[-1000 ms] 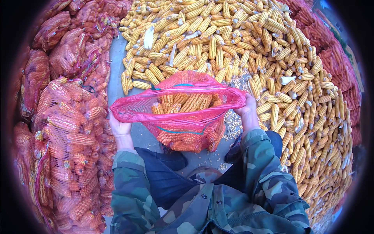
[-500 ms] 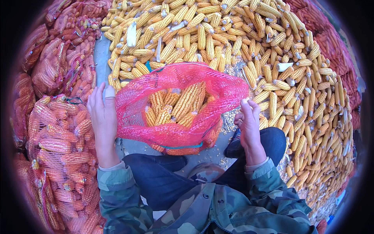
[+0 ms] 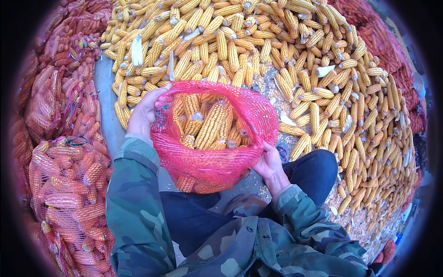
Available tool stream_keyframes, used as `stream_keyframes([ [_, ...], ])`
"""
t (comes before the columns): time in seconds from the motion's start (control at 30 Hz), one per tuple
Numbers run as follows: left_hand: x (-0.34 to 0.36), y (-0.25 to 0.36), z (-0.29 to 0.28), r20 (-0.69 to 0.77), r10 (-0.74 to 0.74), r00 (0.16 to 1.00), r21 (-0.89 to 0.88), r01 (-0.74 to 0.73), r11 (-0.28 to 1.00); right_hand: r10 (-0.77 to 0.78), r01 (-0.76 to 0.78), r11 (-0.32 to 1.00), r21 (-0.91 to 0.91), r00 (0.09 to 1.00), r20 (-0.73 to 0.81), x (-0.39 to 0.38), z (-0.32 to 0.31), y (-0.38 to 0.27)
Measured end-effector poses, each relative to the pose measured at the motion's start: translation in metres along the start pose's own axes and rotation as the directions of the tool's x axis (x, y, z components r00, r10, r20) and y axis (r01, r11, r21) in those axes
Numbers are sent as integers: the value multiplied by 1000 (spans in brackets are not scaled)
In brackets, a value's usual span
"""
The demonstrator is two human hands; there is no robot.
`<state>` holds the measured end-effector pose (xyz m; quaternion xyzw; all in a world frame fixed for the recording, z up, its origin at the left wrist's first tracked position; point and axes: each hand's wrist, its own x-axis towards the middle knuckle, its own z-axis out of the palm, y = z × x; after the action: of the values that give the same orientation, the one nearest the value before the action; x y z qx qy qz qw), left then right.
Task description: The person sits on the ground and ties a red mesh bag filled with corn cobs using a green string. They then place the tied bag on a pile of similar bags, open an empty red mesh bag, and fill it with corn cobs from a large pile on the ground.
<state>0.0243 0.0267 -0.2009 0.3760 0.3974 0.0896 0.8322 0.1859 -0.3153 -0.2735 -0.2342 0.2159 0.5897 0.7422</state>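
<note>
Between my knees stands a red mesh sack point(image 3: 207, 161), its mouth spread wide. Inside it lie several yellow corn cobs point(image 3: 211, 125), seen through the opening. My left hand point(image 3: 144, 112) grips the rim at the sack's far left, with the fingers partly hidden by the mesh. At the near right of the rim, my right hand point(image 3: 269, 162) pinches the mesh between thumb and fingers. The sack's lower part bulges with cobs showing through the net.
A large heap of loose corn cobs point(image 3: 341, 106) spreads ahead and to the right. Filled red mesh sacks point(image 3: 69, 184) are stacked along the left, and more filled sacks point(image 3: 387, 51) stand at the far right. Loose kernels and a pale husk piece point(image 3: 137, 50) lie about.
My left hand has gone from open beside the sack to gripping its rim. My right hand has moved left and nearer along the rim. The sack's mouth is turned and reshaped.
</note>
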Motion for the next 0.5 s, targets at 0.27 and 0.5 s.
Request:
stream_keyframes([
  [0.27,-11,45,11,-51,183,982,475,-137,869,-15,-35,907,-420,993,-114,-34,-14,-28],
  [0.5,-101,26,98,362,716,597,911,-390,-135,-499,599,-210,-772,614,612,-83,96,-57],
])
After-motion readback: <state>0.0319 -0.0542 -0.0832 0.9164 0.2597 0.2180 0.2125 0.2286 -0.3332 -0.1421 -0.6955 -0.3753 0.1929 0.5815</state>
